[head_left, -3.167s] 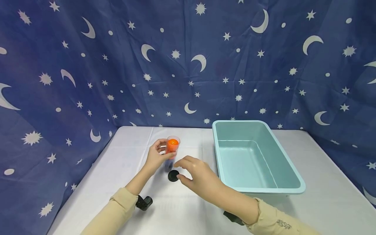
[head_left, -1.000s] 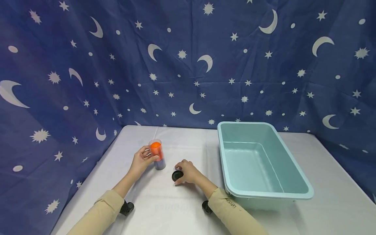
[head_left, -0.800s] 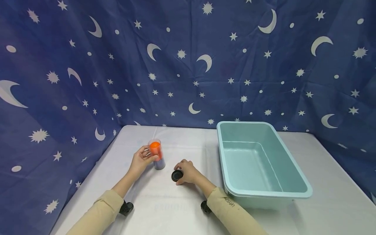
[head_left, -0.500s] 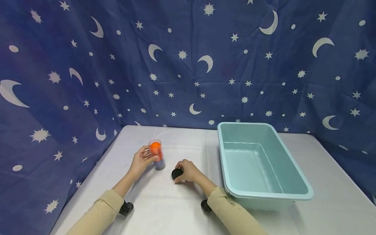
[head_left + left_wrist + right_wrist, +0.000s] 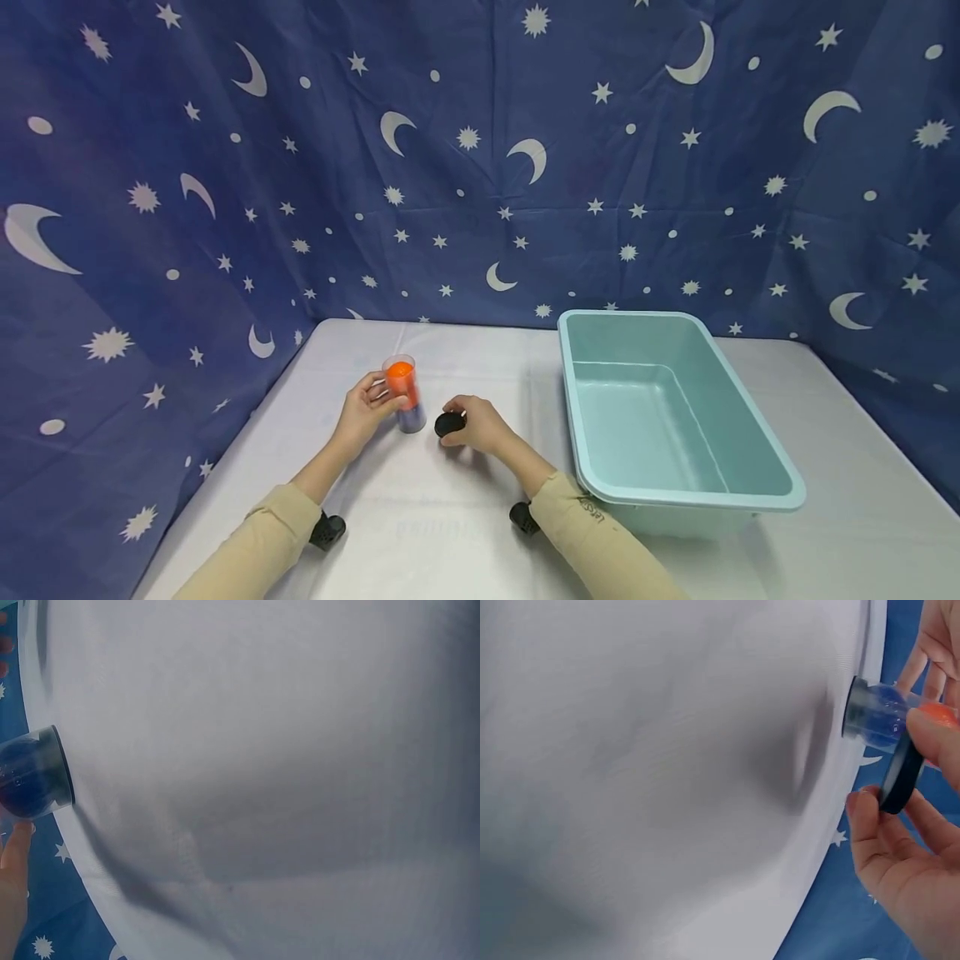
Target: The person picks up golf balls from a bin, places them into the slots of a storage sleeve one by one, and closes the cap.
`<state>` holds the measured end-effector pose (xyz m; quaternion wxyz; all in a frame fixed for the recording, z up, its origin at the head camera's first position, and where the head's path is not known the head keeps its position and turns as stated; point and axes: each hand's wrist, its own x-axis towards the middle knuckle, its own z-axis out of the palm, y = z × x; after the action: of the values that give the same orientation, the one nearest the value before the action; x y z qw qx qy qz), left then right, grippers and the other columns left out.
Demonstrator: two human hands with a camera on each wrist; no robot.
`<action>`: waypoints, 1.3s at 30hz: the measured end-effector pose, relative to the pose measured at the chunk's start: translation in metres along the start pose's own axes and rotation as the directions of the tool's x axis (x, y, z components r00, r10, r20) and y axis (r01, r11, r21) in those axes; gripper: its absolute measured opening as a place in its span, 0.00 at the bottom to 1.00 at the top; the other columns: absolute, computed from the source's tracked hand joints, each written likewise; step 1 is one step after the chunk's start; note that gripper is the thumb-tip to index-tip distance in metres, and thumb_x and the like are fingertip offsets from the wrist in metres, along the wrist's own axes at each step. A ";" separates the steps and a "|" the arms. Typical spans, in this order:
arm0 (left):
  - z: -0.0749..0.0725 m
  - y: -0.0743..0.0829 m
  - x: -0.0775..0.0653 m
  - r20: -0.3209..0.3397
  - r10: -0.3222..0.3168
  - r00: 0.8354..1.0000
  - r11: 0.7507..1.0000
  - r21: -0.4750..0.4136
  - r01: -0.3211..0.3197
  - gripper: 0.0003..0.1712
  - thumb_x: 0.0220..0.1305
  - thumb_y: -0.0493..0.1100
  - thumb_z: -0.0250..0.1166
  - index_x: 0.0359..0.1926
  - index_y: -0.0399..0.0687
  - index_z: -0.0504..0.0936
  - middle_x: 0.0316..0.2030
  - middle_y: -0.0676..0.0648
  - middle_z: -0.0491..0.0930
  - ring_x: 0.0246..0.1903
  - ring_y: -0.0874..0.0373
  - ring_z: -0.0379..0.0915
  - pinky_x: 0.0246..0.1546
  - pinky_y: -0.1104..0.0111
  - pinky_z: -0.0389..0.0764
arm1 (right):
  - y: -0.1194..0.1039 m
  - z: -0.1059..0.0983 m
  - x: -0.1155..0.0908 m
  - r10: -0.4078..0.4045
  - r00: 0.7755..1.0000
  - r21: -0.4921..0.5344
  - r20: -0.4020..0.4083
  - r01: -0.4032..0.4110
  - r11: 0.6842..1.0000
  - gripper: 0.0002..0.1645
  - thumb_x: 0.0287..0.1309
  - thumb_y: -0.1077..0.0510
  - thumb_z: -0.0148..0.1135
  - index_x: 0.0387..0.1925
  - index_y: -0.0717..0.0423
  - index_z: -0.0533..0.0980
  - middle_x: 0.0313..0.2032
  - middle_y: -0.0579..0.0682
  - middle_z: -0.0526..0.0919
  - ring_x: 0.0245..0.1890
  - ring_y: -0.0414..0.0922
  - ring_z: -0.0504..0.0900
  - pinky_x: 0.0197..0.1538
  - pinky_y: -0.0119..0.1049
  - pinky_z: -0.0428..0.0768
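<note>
My left hand (image 5: 362, 415) grips a clear plastic tube (image 5: 411, 419) that stands upright on the white table. Inside it an orange ball (image 5: 401, 369) lies at the top, over a blue ball (image 5: 885, 714) lower down. The tube's top shows no cap, and a dark base (image 5: 853, 706) closes its lower end. Just right of the tube, my right hand (image 5: 483, 427) pinches a round black lid (image 5: 450, 424) between thumb and fingers, tilted on edge in the right wrist view. Only the tube's lower part and a bit of the left hand show in the left wrist view.
A large light-blue plastic tub (image 5: 682, 498) stands on the right side of the table (image 5: 450, 550), with nothing in it. Black wrist cameras (image 5: 327, 530) are strapped under both forearms. A blue curtain (image 5: 450, 167) with moons and stars hangs behind the table.
The right hand has come down, taken hold of the black lid from the table and raised it slightly toward the tube. Earlier the left hand brought the tube left; since then it stays put.
</note>
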<state>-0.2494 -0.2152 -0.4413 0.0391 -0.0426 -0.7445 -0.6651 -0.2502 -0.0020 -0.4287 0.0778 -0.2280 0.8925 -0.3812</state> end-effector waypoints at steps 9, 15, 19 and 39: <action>0.001 0.001 0.000 0.009 -0.001 1.000 1.000 0.005 0.001 0.27 0.59 0.30 0.63 0.57 0.31 0.65 0.56 0.31 0.74 0.39 0.75 0.78 0.42 0.79 0.79 | -0.018 -0.002 0.004 -0.143 0.984 0.110 -0.104 0.154 0.982 0.32 0.47 0.58 0.71 0.54 0.64 0.72 0.43 0.59 0.80 0.39 0.49 0.77 0.34 0.28 0.76; 0.000 0.002 -0.001 0.023 0.028 0.999 1.000 -0.015 -0.027 0.27 0.59 0.29 0.62 0.58 0.30 0.64 0.56 0.30 0.74 0.39 0.74 0.78 0.42 0.78 0.80 | -0.036 -0.005 0.006 -0.149 0.968 0.117 -0.203 0.175 0.977 0.32 0.52 0.57 0.67 0.58 0.60 0.70 0.42 0.59 0.77 0.38 0.49 0.74 0.33 0.27 0.75; 0.000 0.003 -0.003 0.035 0.052 0.998 0.997 -0.059 -0.049 0.26 0.59 0.28 0.62 0.57 0.29 0.65 0.48 0.48 0.82 0.40 0.73 0.79 0.42 0.77 0.81 | -0.045 -0.007 0.012 -0.147 0.964 0.127 -0.224 0.179 0.976 0.30 0.58 0.54 0.64 0.61 0.56 0.69 0.42 0.59 0.74 0.36 0.45 0.71 0.34 0.28 0.73; 0.000 0.001 -0.001 0.008 0.030 1.000 0.999 -0.022 -0.030 0.26 0.58 0.29 0.63 0.57 0.31 0.66 0.54 0.34 0.77 0.41 0.74 0.78 0.43 0.77 0.80 | -0.065 -0.011 0.033 0.002 0.920 0.433 -0.393 0.182 0.883 0.27 0.47 0.60 0.72 0.45 0.64 0.67 0.42 0.61 0.83 0.42 0.52 0.83 0.47 0.36 0.82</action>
<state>-0.2479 -0.2150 -0.4407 0.0455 -0.0572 -0.7365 -0.6725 -0.2598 -0.0498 -0.3732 -0.0637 -0.1663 0.7623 -0.6223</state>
